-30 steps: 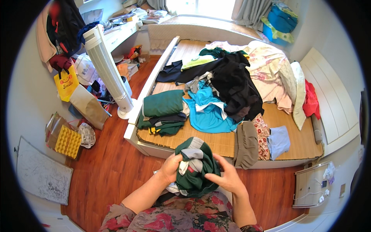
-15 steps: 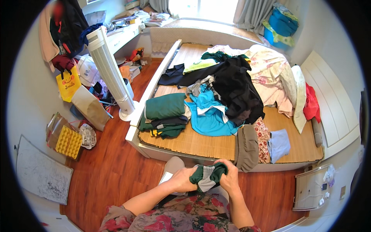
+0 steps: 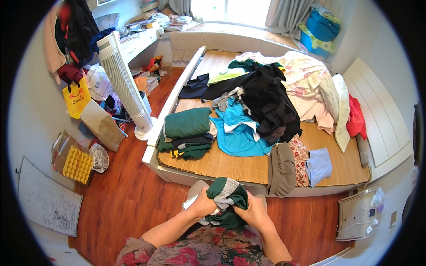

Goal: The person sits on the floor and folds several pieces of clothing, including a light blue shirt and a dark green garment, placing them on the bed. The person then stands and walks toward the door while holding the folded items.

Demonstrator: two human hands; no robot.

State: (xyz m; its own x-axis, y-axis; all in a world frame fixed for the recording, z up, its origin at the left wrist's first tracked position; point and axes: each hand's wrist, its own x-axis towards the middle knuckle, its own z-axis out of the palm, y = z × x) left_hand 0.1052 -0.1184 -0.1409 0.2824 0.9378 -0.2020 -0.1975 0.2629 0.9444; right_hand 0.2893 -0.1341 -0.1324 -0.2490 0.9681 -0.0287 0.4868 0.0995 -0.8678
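Observation:
A dark green garment with a grey panel (image 3: 227,189) is bunched up over my lap, in front of the bed. My left hand (image 3: 206,205) grips its left side, and my right hand (image 3: 253,210) grips its right side. More of the green cloth hangs down between my wrists. On the bed, a stack of folded green clothes (image 3: 187,123) lies at the left. Beside it spreads a rumpled blue garment (image 3: 242,136). A heap of black clothing (image 3: 271,99) lies behind and to the right of that.
Along the bed's (image 3: 248,174) near edge lie folded brown trousers (image 3: 281,170), a red floral cloth (image 3: 300,160) and a light blue garment (image 3: 319,166). A white tower fan (image 3: 125,82) stands left of the bed. Bags and a yellow egg tray (image 3: 77,165) sit by the left wall.
Both hands have shifted slightly left and down, and their hold on the green garment has changed. Its grey panel now stands up higher, with more cloth hanging below.

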